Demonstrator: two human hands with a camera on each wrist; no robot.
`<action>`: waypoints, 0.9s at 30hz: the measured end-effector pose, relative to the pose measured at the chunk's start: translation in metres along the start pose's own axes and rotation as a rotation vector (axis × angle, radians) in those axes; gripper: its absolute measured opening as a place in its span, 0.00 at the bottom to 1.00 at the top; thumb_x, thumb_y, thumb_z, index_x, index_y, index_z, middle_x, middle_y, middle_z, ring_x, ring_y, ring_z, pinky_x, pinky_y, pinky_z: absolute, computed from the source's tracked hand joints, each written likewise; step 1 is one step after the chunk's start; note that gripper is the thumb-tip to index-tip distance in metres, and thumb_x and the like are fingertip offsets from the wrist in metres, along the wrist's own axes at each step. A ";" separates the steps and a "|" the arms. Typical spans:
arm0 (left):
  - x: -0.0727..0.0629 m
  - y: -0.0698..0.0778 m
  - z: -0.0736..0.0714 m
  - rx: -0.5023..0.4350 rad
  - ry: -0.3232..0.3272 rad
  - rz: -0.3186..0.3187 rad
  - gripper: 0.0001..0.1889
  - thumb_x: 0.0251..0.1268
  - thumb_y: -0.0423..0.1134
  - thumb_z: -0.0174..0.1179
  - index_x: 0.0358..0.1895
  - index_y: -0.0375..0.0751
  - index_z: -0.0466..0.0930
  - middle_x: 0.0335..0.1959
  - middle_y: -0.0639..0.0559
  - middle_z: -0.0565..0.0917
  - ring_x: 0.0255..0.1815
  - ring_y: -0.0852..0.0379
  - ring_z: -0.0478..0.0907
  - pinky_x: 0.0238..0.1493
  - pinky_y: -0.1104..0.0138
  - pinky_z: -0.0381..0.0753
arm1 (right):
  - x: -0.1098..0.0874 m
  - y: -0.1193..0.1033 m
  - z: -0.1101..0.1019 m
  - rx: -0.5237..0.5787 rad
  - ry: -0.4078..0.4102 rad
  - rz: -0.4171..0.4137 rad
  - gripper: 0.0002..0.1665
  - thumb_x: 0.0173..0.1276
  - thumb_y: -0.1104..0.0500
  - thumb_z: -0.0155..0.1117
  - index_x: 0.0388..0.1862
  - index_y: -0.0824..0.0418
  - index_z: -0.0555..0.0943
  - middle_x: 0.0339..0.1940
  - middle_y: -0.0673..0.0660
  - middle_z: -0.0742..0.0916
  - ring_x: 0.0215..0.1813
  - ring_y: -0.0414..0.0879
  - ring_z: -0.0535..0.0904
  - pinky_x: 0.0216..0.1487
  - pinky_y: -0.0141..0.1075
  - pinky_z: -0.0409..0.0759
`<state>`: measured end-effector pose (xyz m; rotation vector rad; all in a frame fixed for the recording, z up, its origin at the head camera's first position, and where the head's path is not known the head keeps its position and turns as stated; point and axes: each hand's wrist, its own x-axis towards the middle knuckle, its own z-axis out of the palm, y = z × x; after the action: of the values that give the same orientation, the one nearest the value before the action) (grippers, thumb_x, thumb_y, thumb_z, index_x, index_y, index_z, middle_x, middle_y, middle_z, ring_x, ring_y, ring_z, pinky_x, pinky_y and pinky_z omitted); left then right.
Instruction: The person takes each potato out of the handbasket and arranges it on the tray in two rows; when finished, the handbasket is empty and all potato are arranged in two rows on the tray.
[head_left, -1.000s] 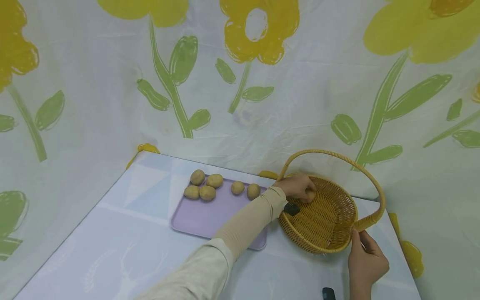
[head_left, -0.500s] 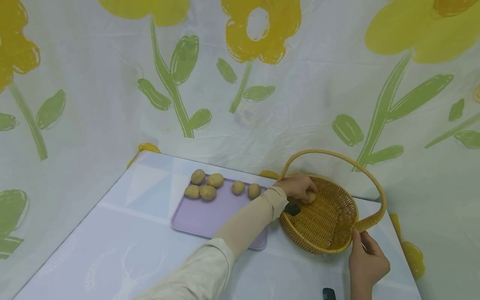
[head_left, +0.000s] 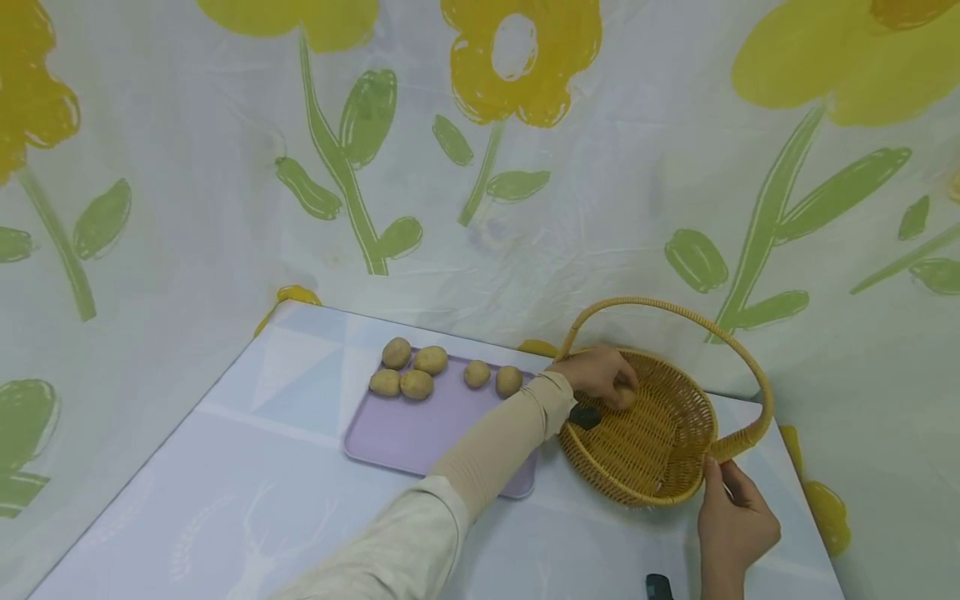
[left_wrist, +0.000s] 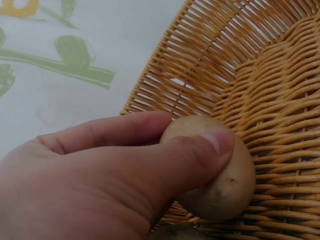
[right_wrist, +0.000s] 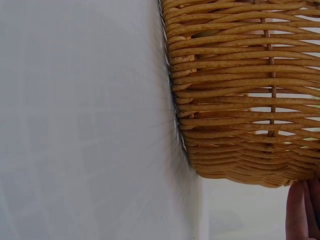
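Observation:
My left hand point(head_left: 595, 373) reaches down inside the wicker basket point(head_left: 651, 454) and grips a potato point(left_wrist: 231, 192) between thumb and fingers. The left wrist view has this potato close to the woven bottom. Below it, part of a second potato point(left_wrist: 176, 232) peeks out at the lower edge, mostly hidden. At the basket's near right side, my right hand point(head_left: 738, 518) pinches the rim by the base of the arched handle point(head_left: 738, 440). The right wrist view catches only its fingers point(right_wrist: 298, 210) against the basket's edge.
A lilac tray point(head_left: 405, 437) lies left of the basket, partly under my left forearm. Several potatoes point(head_left: 416, 384) sit toward its far side. A dark object point(head_left: 658, 587) shows at the near table edge. A flower-patterned curtain point(head_left: 600, 208) hangs behind the table.
The potato in my left hand has shifted slightly to the right and down within the basket. My right hand has stayed on the rim, and the basket has not visibly moved.

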<state>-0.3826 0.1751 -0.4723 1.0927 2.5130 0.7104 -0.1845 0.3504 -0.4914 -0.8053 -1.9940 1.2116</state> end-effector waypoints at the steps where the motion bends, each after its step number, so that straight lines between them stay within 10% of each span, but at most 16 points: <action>1: 0.000 0.000 0.000 -0.010 -0.002 0.005 0.17 0.59 0.45 0.76 0.52 0.57 0.89 0.52 0.65 0.88 0.51 0.69 0.80 0.51 0.81 0.78 | 0.000 0.000 0.000 -0.002 0.000 0.003 0.19 0.70 0.52 0.71 0.52 0.64 0.87 0.52 0.64 0.88 0.37 0.10 0.74 0.37 0.08 0.75; 27: -0.002 0.001 -0.003 -0.314 0.048 0.027 0.17 0.55 0.40 0.78 0.50 0.50 0.89 0.48 0.62 0.89 0.46 0.72 0.81 0.49 0.84 0.78 | -0.004 -0.007 -0.002 0.001 -0.005 0.023 0.19 0.70 0.54 0.70 0.53 0.66 0.87 0.53 0.66 0.87 0.34 0.09 0.72 0.37 0.08 0.75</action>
<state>-0.3822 0.1736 -0.4688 1.0071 2.3232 1.1066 -0.1816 0.3460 -0.4848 -0.8271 -1.9928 1.2291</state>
